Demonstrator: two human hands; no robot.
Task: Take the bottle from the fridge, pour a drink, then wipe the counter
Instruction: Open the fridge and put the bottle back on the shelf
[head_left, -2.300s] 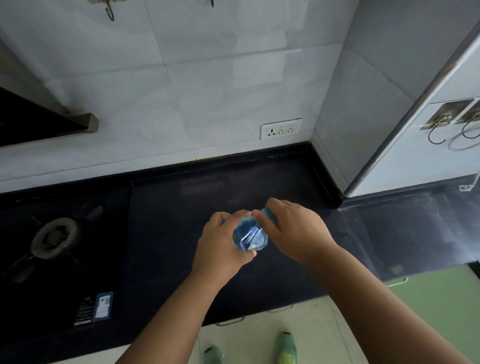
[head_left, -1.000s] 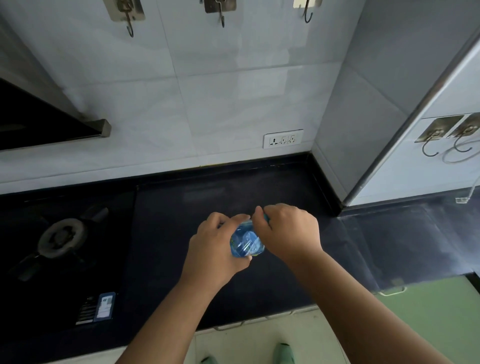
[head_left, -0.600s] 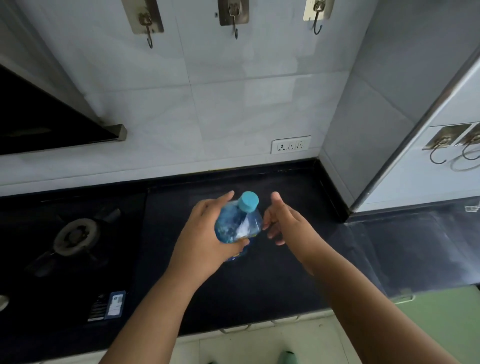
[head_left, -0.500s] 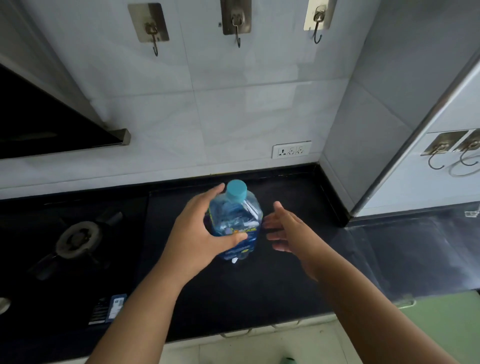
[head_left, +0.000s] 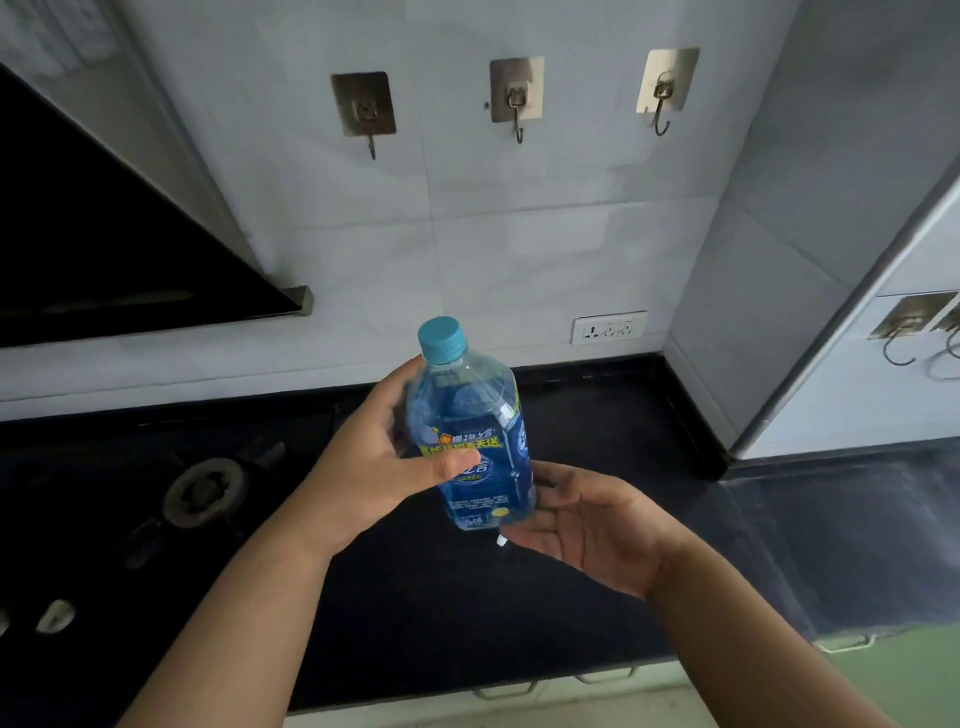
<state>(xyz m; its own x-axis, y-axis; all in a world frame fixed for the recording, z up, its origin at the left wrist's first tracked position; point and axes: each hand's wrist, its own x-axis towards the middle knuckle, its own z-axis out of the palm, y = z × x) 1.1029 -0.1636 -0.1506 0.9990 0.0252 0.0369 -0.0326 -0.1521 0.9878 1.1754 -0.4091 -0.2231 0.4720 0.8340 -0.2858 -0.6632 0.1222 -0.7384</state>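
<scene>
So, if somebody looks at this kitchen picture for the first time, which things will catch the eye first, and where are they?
The eye goes first to the blue bottle with its teal cap on, held upright in the centre above the black counter. The left hand grips its side, while the right hand lies open, palm up, beside its base. Next come three metal hooks on the white tiled wall above, and the gas burner at the left.

Black counter (head_left: 519, 613) w/ gas burner (head_left: 205, 488) set in at left.
</scene>
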